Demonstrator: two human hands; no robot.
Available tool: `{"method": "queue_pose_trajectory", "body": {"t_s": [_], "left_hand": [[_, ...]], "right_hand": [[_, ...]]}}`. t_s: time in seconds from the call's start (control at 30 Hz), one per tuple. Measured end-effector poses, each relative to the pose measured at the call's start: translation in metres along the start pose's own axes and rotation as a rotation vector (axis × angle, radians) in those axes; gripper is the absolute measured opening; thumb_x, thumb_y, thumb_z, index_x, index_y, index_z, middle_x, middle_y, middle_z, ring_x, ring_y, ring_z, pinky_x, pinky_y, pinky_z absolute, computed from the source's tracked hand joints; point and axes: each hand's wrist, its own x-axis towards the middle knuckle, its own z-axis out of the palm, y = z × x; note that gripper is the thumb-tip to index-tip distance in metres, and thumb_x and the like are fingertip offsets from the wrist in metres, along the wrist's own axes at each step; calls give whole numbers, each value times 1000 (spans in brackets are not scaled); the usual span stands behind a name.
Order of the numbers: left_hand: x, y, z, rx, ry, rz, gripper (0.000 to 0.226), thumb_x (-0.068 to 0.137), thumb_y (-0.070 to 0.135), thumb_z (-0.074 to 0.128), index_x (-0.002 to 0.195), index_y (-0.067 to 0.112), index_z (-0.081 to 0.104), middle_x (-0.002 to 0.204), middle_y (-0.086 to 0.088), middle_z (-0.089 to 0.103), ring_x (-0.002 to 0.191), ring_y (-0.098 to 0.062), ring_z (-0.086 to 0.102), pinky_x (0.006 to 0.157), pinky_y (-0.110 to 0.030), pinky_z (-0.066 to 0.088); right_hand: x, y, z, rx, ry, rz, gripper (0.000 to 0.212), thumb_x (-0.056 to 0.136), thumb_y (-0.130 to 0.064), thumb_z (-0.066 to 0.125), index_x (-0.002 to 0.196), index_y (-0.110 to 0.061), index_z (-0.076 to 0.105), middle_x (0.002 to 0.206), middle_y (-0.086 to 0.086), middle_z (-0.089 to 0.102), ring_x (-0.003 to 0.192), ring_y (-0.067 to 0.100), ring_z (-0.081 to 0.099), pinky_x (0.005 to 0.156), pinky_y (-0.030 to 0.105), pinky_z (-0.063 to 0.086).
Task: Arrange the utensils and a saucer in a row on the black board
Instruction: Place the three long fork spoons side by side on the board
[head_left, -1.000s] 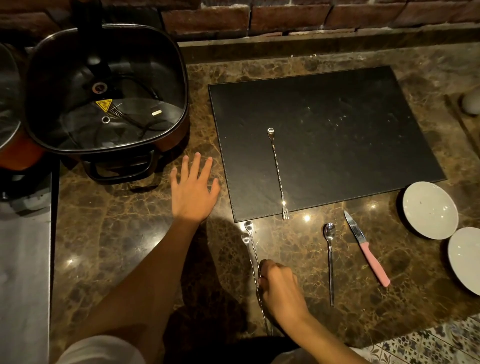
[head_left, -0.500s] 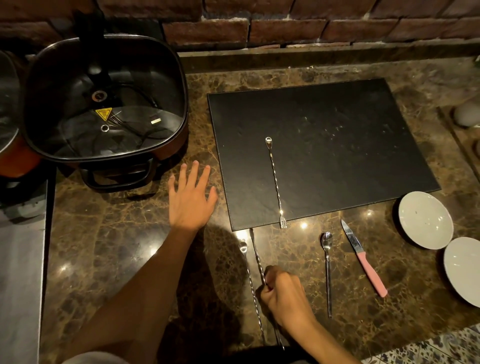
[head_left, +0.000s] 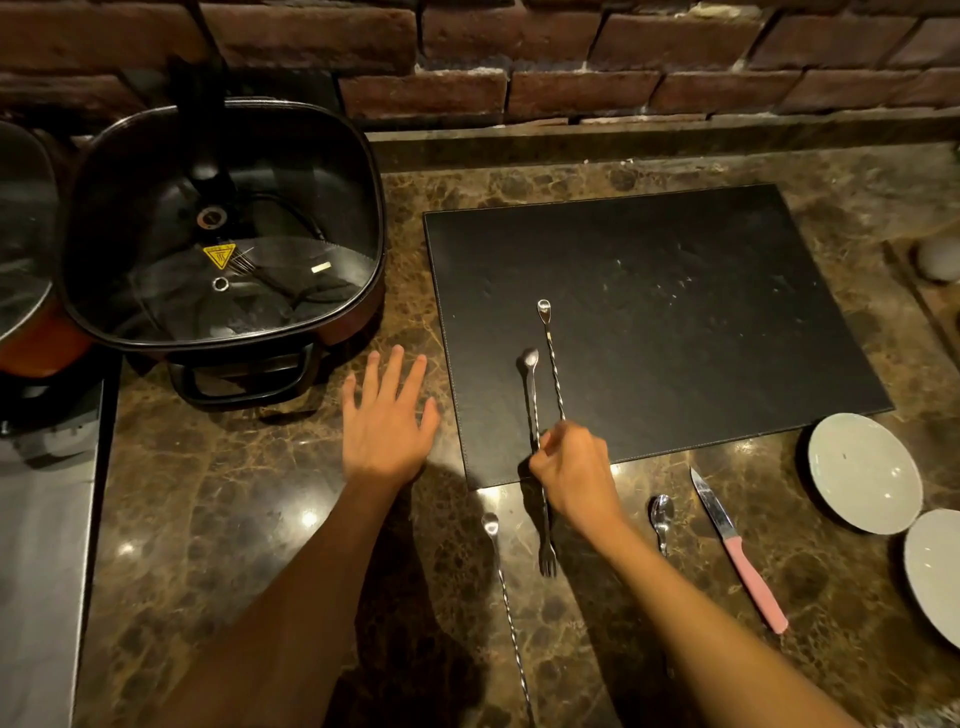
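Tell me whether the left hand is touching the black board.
Apart. The head view shows the left hand lying flat on the marble counter, with a strip of brown marble visible between its thumb and the black board's left edge.

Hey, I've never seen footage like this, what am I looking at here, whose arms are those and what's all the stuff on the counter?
There is no machine: a person wears a camera on the head, looking down at their own arms. The left hand rests flat and open on the marble counter. The right hand pinches a long twisted bar spoon, with a small fork at its near end, over the black board's front edge. A similar spoon already lies on the board. On the counter lie a third long spoon, a short spoon, a pink-handled knife and two pale saucers. A lidded electric pan sits at the left.
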Motion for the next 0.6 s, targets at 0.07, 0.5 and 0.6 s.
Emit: {"method": "queue_pose_trajectory", "body": {"t_s": [0.07, 0.5, 0.6], "left_hand": [[0, 1, -1, -6, -1, -2, 63, 99, 50, 28, 158, 29, 34, 168, -3, 27, 156, -27, 17, 122, -56, 15], [-2, 2, -2, -33, 3, -26, 62, 98, 49, 30, 157, 30, 34, 168, -1, 26, 156, -25, 17, 123, -56, 15], [-2, 2, -1, -27, 0, -22, 62, 98, 49, 30, 157, 30, 34, 168, -1, 26, 156, -25, 16, 123, -56, 15]], "right_hand": [[22, -13, -1, -25, 37, 24, 3, 82, -9, 60, 83, -7, 62, 79, 5, 60, 73, 24, 58, 58, 24, 42], [62, -38, 4, -176, 109, -25, 11, 91, -9, 54, 89, 0, 61, 97, 21, 62, 89, 43, 62, 67, 41, 50], [59, -38, 3, -173, 119, -36, 9, 91, -9, 55, 92, -1, 60, 97, 20, 62, 89, 42, 62, 64, 35, 41]]}}
